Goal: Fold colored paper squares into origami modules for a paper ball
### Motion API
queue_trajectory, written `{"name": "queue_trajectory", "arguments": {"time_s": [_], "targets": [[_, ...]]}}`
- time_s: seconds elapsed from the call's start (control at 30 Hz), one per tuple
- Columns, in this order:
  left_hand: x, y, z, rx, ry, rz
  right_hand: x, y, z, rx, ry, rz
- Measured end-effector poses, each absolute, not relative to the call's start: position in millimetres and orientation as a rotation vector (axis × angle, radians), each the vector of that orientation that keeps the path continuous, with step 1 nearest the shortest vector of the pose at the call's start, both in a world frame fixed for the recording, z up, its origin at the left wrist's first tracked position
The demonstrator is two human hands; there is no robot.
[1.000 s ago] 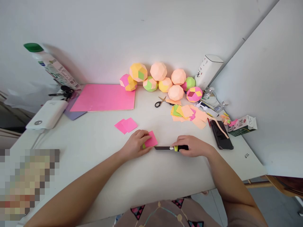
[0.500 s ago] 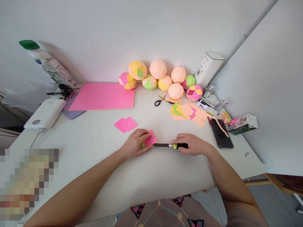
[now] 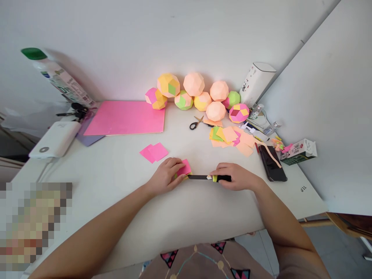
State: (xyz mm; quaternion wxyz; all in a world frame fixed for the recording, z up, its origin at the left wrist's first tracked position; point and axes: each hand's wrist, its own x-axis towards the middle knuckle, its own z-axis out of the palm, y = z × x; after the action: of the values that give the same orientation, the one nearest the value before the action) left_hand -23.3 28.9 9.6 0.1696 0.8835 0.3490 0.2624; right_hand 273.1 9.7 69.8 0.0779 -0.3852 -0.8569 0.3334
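My left hand (image 3: 165, 176) is closed on a small pink paper square (image 3: 184, 166), pressing it near the table. A yellow-green edge shows beneath the square. In my right hand (image 3: 235, 176) is a knife with a black and yellow handle (image 3: 223, 178) and a long dark blade (image 3: 199, 177). The blade points left and its tip reaches the edge of the paper; whether it lies under the paper, my left hand hides. Two more pink paper squares (image 3: 154, 152) overlap on the table behind my left hand.
Several faceted paper balls (image 3: 194, 84) line the wall. Scissors (image 3: 196, 123), a pile of coloured paper pieces (image 3: 229, 135), a phone (image 3: 272, 163) and a small carton (image 3: 299, 152) lie to the right. A pink board (image 3: 124, 118), a white device (image 3: 55, 139) and a bottle (image 3: 64, 83) are at left.
The pink square under my left hand has tipped lower, and my left thumb has moved slightly up over its near edge. My right hand and the knife are nearly still.
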Motion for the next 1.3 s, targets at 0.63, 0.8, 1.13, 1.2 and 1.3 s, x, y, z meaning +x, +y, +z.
{"name": "queue_trajectory", "arguments": {"time_s": [0.63,0.8,1.13,1.2,1.3], "targets": [[-21.4,29.8,4.5,2.566,1.036,0.941,273.4,6.4,75.6,-1.102,-2.590,0.983],[-21.5,30.1,3.6,2.565,1.049,0.991,268.0,3.9,72.8,-1.221,-2.642,0.890],[-21.5,29.8,5.8,2.567,1.047,1.025,268.2,2.9,73.5,-1.194,-2.652,0.890],[-21.8,29.6,5.8,2.564,1.050,1.023,267.8,2.9,73.5,-1.244,-2.649,0.859],[-22.1,28.8,5.0,2.544,1.080,0.998,268.8,3.5,75.3,-1.275,-2.669,0.843]]}}
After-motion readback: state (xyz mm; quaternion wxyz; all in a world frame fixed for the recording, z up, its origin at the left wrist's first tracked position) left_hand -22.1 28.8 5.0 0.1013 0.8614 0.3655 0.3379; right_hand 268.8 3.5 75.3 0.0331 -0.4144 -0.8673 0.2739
